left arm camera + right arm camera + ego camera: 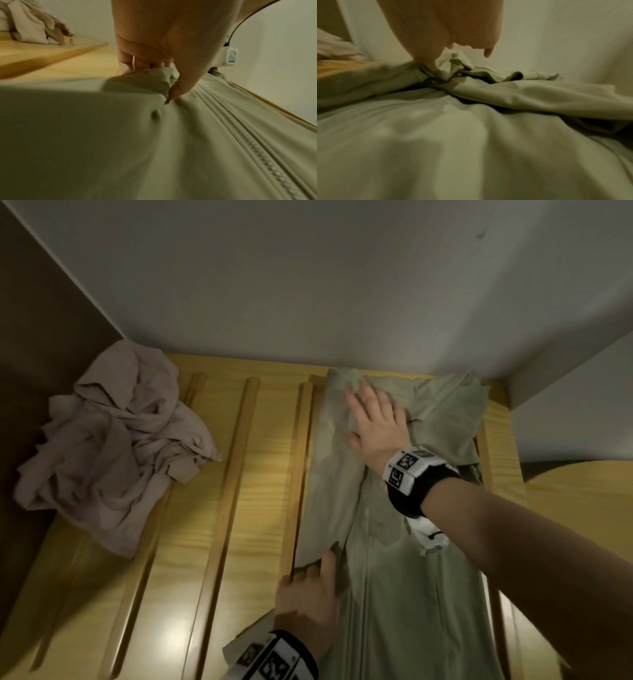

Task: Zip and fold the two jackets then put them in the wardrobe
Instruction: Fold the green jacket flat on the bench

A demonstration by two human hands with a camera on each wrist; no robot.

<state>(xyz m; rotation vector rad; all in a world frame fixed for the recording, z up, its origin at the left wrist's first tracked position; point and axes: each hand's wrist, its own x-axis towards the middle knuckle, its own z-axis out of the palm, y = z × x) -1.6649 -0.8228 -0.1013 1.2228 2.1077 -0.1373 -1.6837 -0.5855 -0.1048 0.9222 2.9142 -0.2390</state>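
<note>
**Green jacket pressed flat on a slatted wooden surface**

Nearest the head camera, the left hand [308, 601] is seen at the lower edge, its fingers curled round a folded-over edge of the pale green zip-up jacket [394, 594]; in the left wrist view the fold is pinched between thumb [181, 86] and fingertips. Beside this grip the closed zip [254, 142] is shown running up the middle of the garment. Farther up, the right hand [373, 426] is laid palm-down with straight, spread fingers on the jacket's upper part, near the crumpled collar [453, 63]; nothing is gripped by it. The green jacket is spread lengthwise along the right side of the light wooden slatted surface [219, 508], its far end close to the white wall [308, 285]. A second, crumpled beige-pink jacket [113, 446] is heaped at the far left corner of the same surface, well apart from the green one and untouched by either hand.
</note>
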